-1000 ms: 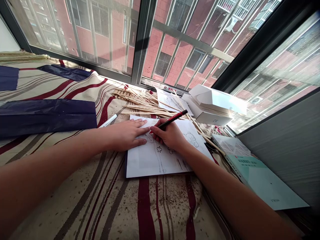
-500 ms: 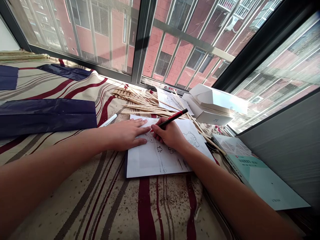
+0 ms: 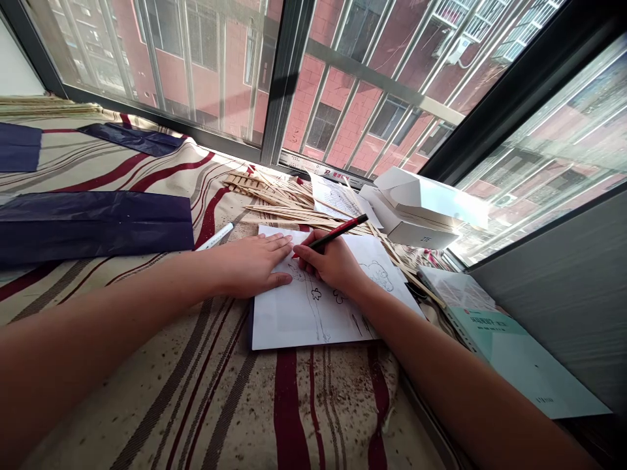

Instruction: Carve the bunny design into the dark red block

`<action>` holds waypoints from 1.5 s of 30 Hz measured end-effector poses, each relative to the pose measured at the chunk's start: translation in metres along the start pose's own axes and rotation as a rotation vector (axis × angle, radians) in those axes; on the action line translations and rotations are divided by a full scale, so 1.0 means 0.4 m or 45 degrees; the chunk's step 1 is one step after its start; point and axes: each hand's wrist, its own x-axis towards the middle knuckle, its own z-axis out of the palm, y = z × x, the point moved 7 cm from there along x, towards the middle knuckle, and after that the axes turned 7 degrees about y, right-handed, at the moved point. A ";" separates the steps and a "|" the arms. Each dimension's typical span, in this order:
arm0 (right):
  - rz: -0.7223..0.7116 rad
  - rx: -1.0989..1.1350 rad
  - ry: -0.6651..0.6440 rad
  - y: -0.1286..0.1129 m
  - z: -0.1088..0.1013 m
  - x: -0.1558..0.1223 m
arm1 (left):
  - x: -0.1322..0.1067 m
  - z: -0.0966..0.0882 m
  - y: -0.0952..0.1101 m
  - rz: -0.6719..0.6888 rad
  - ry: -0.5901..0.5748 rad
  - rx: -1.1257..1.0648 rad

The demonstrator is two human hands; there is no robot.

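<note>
Little has shifted: my right fingers (image 3: pixel 309 256) stay curled round the red-and-black pen (image 3: pixel 340 228), its tip at the drawing sheet (image 3: pixel 294 321). My left hand (image 3: pixel 249 264) lies open and flat just beside them, holding nothing.

Left hand (image 3: pixel 249 266): lying flat, pressing on a white paper sheet (image 3: pixel 313 320) bearing pencil sketches, a flower among them. Right hand (image 3: pixel 330 263): gripping a red-and-black pencil (image 3: pixel 339 231), tip at the sheet. Also present: thin wooden sticks (image 3: pixel 289 201) lying heaped just beyond the sheet; a white cardboard box (image 3: pixel 416 219) sitting beside them; a white marker (image 3: pixel 215 237) lying near the left hand; dark blue paper (image 3: pixel 93 230) lying further left; a teal-covered book (image 3: pixel 514 349) resting at right; all lying on striped cloth (image 3: pixel 289 408).
</note>
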 end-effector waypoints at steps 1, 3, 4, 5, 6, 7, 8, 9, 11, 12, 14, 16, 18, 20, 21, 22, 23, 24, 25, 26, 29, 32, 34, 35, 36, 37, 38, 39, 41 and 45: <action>0.000 -0.006 0.002 -0.003 0.002 0.003 | -0.001 -0.001 0.003 -0.017 -0.018 0.008; 0.003 -0.015 0.017 -0.007 0.005 0.008 | -0.001 -0.004 0.007 -0.047 -0.043 0.017; 0.006 -0.018 0.027 -0.008 0.006 0.010 | -0.002 -0.006 0.009 -0.055 -0.046 0.018; 0.010 -0.020 0.038 -0.008 0.006 0.012 | -0.001 -0.007 0.010 -0.058 -0.046 0.018; 0.016 -0.021 0.051 -0.008 0.006 0.013 | -0.001 -0.007 0.010 -0.057 -0.044 0.017; 0.025 -0.025 0.063 -0.007 0.005 0.013 | -0.001 -0.006 0.009 -0.053 -0.041 0.018; 0.035 -0.033 0.075 -0.006 0.004 0.013 | 0.000 -0.005 0.008 -0.046 -0.036 0.019; 0.047 -0.043 0.084 -0.004 0.003 0.013 | 0.000 -0.004 0.007 -0.036 -0.031 0.022; 0.067 -0.067 0.094 -0.002 0.003 0.013 | 0.001 -0.003 0.007 -0.020 -0.023 0.036; 0.073 -0.077 0.097 -0.001 0.002 0.013 | 0.001 -0.002 0.006 -0.018 -0.025 0.043; 0.082 -0.080 0.104 -0.001 0.001 0.012 | 0.002 -0.001 0.007 -0.031 -0.044 0.046; 0.087 -0.064 0.109 -0.002 -0.001 0.012 | 0.002 -0.003 0.010 -0.042 -0.055 0.040; 0.083 -0.035 0.099 -0.003 0.000 0.013 | 0.003 -0.007 0.015 -0.043 -0.053 0.018; 0.064 -0.011 0.081 -0.006 0.005 0.017 | 0.003 -0.009 0.017 -0.058 -0.065 0.000; 0.053 -0.004 0.074 -0.007 0.007 0.019 | 0.003 -0.008 0.016 -0.074 -0.077 -0.004; 0.045 -0.001 0.071 -0.009 0.010 0.022 | 0.003 -0.006 0.014 -0.091 -0.090 -0.001; 0.041 0.000 0.072 -0.010 0.013 0.024 | 0.003 -0.004 0.012 -0.103 -0.099 0.007; 0.041 -0.002 0.079 -0.011 0.014 0.027 | 0.004 -0.004 0.010 -0.110 -0.099 0.013; 0.046 -0.008 0.091 -0.011 0.015 0.029 | 0.004 -0.003 0.008 -0.114 -0.094 0.016; 0.053 -0.016 0.106 -0.012 0.015 0.030 | 0.004 -0.003 0.007 -0.117 -0.090 0.018; 0.071 -0.049 0.148 -0.014 0.012 0.032 | 0.004 0.000 0.007 -0.120 -0.107 0.037; 0.080 -0.081 0.169 -0.016 0.009 0.030 | 0.003 -0.002 0.010 -0.136 -0.135 0.047; 0.087 -0.105 0.189 -0.016 0.004 0.028 | 0.003 -0.006 0.014 -0.151 -0.140 0.035; 0.092 -0.119 0.196 -0.016 0.002 0.026 | 0.002 -0.008 0.016 -0.155 -0.144 0.033; 0.098 -0.132 0.203 -0.016 0.000 0.025 | 0.002 -0.009 0.018 -0.156 -0.149 0.037; 0.104 -0.142 0.209 -0.015 -0.002 0.024 | 0.001 -0.010 0.019 -0.158 -0.155 0.043; 0.110 -0.146 0.213 -0.015 -0.004 0.023 | 0.001 -0.010 0.020 -0.162 -0.161 0.047; 0.114 -0.144 0.215 -0.015 -0.005 0.023 | 0.001 -0.010 0.019 -0.166 -0.166 0.047; 0.114 -0.123 0.214 -0.015 -0.007 0.024 | 0.001 -0.009 0.018 -0.168 -0.161 0.043; 0.100 -0.080 0.198 -0.013 -0.004 0.031 | 0.005 -0.004 0.014 -0.139 -0.139 0.062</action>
